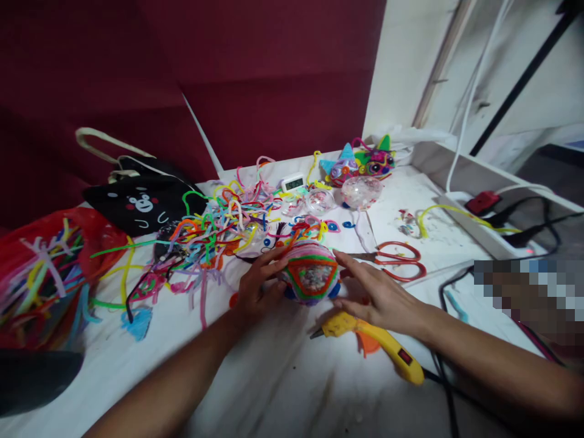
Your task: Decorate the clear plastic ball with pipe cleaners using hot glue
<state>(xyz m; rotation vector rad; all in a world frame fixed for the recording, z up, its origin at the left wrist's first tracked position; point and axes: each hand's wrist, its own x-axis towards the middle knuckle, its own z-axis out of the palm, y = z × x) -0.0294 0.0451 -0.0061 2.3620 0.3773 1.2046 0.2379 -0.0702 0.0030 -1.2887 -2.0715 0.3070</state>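
A ball wrapped in colourful pipe cleaners [312, 277] sits on the white table in front of me, with an orange-and-green outlined, glittery clear patch facing me. My left hand [262, 283] grips its left side, fingers bent against it. At the right edge, my right hand [371, 292] is open, thumb and fingers spread and fingertips at the ball; firm contact cannot be made out. Below my right hand lies a yellow hot glue gun [387, 347], its dark nozzle pointing left. Orange-handled scissors [399, 260] lie just beyond that hand.
Loose pipe cleaners [223, 225] are heaped at left, near a red bag [104, 234] and a black bag [123, 201]. Decorated balls [340, 167], clear balls [362, 191] and a small digital clock [292, 182] stand behind. A power strip [493, 222] and cables are at right.
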